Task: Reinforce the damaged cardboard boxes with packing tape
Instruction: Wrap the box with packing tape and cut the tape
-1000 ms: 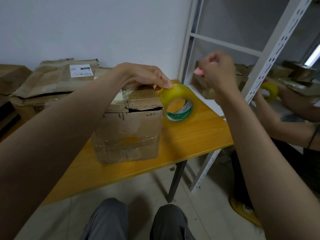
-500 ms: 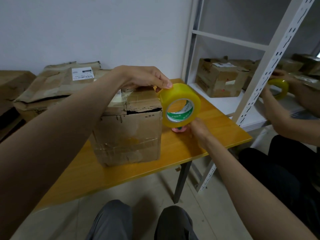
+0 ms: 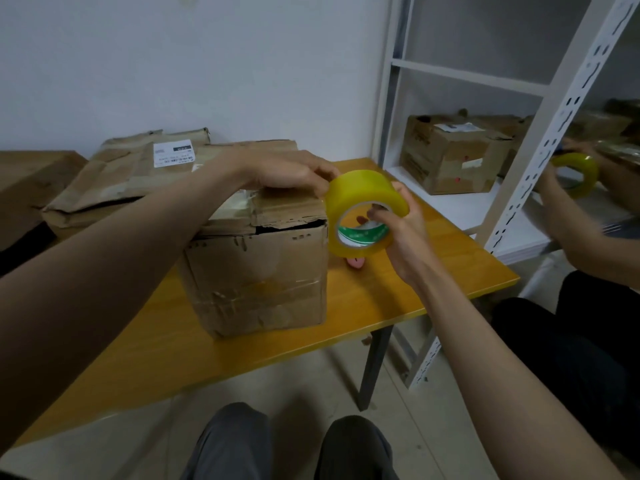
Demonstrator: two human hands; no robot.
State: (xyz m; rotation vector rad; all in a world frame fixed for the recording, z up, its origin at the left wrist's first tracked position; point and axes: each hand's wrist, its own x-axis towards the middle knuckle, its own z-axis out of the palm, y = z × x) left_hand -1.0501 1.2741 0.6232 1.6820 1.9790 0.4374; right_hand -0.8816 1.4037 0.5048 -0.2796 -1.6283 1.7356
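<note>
Head view. The left hand point(image 3: 291, 171) is resting palm-down on the top of the battered brown cardboard box point(image 3: 258, 268), fingers curled over the torn flap edge at the box's right corner, pressing it flat rather than gripping anything. The right hand point(image 3: 403, 233) is now closed on the wide yellow-tinted roll of clear packing tape point(image 3: 363, 211), fingers hooked through the core and thumb on the outer rim.

Half a second ago this hand was low at the orange wooden bench point(image 3: 398, 296), beside a small pink object point(image 3: 356, 262); that object is now lying on the bench just below the roll, released. My reading: the hand has finished with the pink thing and is taking charge of the roll, so a strip is probably about to be pulled across the split top seam just under the left hand. The tape's free end is not visible.

The box is sitting on the bench under the left hand, roll touching its upper right corner. A gap is showing dark under the torn flap.

Writing: the roll's core is carrying a green-and-white printed band, characters too blurred to read. Beyond the left hand, a flattened cardboard stack point(image 3: 131, 178) is bearing a white shipping label point(image 3: 173, 156) with a barcode, text illegible.

Right of the right hand, a second person's hand is holding another yellow tape roll point(image 3: 576, 174) by the white metal shelving point(image 3: 540, 140).
</note>
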